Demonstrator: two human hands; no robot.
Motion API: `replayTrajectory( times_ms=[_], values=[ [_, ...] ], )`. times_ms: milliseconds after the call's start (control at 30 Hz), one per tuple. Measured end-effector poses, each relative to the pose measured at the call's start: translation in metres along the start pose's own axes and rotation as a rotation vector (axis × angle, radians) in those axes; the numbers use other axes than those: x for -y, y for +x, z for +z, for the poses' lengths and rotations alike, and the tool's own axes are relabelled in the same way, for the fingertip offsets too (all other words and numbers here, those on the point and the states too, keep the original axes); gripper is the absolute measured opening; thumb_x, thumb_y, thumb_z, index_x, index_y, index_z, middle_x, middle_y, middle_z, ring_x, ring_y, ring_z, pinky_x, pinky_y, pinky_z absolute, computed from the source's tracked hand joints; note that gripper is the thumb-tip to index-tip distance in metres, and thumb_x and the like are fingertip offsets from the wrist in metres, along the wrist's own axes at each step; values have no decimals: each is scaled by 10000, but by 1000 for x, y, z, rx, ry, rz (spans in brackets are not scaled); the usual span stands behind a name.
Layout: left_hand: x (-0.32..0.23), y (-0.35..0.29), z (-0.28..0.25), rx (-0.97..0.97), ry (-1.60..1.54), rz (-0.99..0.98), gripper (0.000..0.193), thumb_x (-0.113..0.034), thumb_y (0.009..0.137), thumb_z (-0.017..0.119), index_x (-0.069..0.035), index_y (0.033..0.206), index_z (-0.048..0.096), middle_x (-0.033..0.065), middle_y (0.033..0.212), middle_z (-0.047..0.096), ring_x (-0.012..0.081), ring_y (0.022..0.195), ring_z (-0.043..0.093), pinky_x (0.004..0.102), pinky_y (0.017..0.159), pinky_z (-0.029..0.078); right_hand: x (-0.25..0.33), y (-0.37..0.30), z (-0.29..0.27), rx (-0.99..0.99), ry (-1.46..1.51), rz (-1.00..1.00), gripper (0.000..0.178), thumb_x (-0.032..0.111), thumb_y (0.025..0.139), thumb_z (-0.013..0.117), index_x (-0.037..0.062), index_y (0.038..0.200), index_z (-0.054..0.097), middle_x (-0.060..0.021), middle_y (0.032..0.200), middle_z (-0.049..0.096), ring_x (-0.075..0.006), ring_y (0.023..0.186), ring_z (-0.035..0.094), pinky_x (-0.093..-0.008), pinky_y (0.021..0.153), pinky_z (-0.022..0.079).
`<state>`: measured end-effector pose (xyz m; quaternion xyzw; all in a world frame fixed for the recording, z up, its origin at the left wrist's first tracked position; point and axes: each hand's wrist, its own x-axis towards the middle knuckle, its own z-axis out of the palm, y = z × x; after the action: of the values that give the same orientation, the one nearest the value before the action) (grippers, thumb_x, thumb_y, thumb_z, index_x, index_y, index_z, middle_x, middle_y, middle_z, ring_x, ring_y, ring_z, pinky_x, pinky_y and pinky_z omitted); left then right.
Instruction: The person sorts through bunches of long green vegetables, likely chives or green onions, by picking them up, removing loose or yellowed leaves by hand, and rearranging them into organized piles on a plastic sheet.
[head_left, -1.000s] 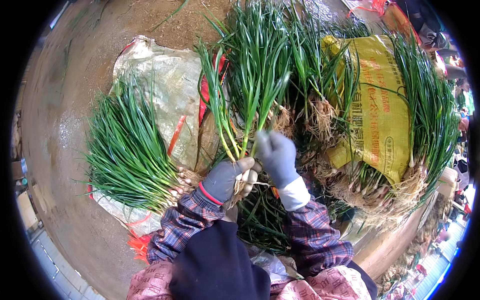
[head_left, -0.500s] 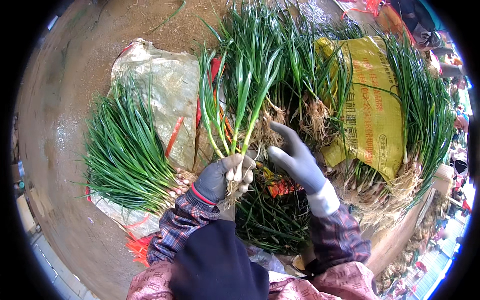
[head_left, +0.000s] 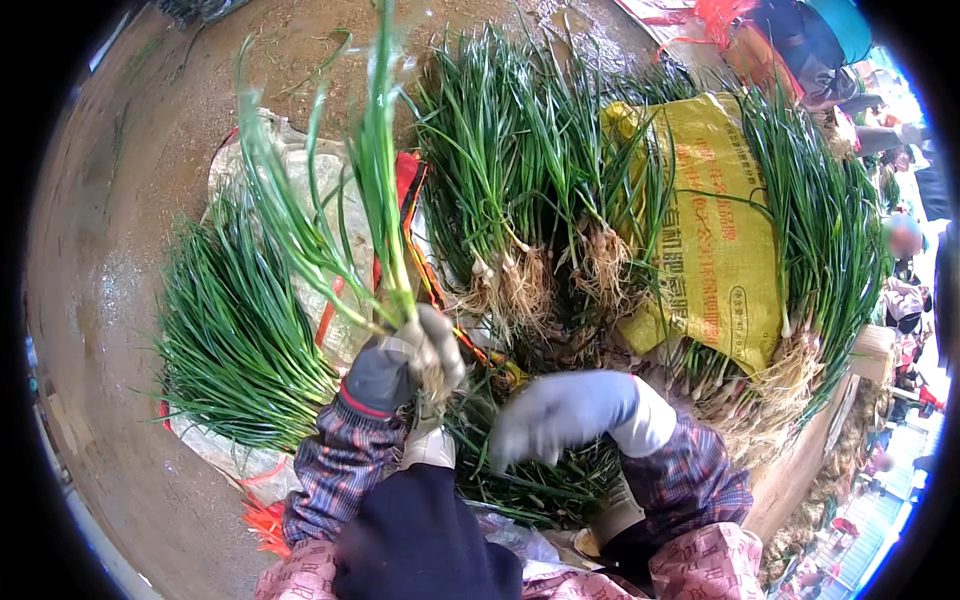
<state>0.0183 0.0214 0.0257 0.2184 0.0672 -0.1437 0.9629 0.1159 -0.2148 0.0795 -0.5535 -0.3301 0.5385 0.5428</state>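
Note:
My gloved left hand point(head_left: 392, 368) is closed round the lower stems of a few green garlic stalks point(head_left: 392, 190), held upright with the roots hanging below the fingers. Their leaves are smeared by motion. Right of it, over a dark pile of loose leaves point(head_left: 530, 485), hovers my gloved right hand point(head_left: 570, 412). Its fingers point down and are too blurred to read. To the left, a neat bunch of green garlic point(head_left: 240, 335) lies with leaves fanned outward. Beyond my hands a larger heap of green garlic point(head_left: 520, 150) stands with tangled pale roots toward me.
A whitish sack point(head_left: 285, 145) is spread on wet brown ground point(head_left: 130, 300). To the right, a yellow woven bag point(head_left: 725, 250) covers part of another heap, beside more long stalks point(head_left: 825, 200). A wooden block point(head_left: 873, 352) sits at the right. Other people appear at the far right.
My left hand has drawn slightly left and down, swinging the stalks up and left. The right hand has dropped from beside the stalks, its fingers turning downward.

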Motion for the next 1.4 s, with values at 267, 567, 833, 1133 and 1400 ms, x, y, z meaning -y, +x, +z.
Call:
replayTrajectory(
  times_ms=[267,567,833,1133,1400],
  values=[
    [43,51,-29,-87,-137,-356,282,-218,910,591,22,1029,678,68,713,654,314,867,700,540,901,537,-20,52,-129,-988,-1274,929,395,442,879,633,55,875,715,-125,771,712,-301,701,697,-395,636,534],
    [46,59,-6,-343,355,-274,360,-273,980,561,-25,1224,653,13,918,667,44,696,469,217,615,380,-2,54,-46,-794,-6,365,281,249,892,656,-3,1010,689,1,764,629,-79,617,540,-233,553,444],
    [35,44,-36,-246,70,-219,341,-298,997,528,20,1036,642,141,915,705,286,905,694,427,858,553,-11,-64,19,-307,-383,369,214,262,895,667,49,902,664,-97,696,619,-214,591,618,-380,552,499],
    [14,33,-55,-217,-62,-34,374,-228,994,529,-7,1295,513,168,989,693,342,937,680,515,857,545,43,-52,4,-304,-773,385,528,160,808,669,153,1316,524,-169,1092,670,-342,811,701,-426,742,577],
    [33,44,-41,38,-22,-286,397,-288,981,470,-35,742,662,216,1012,705,376,986,669,510,945,497,-49,54,-145,-917,-1099,1074,337,376,871,618,77,960,746,-179,935,721,-346,933,696,-429,755,553]
  ],
)
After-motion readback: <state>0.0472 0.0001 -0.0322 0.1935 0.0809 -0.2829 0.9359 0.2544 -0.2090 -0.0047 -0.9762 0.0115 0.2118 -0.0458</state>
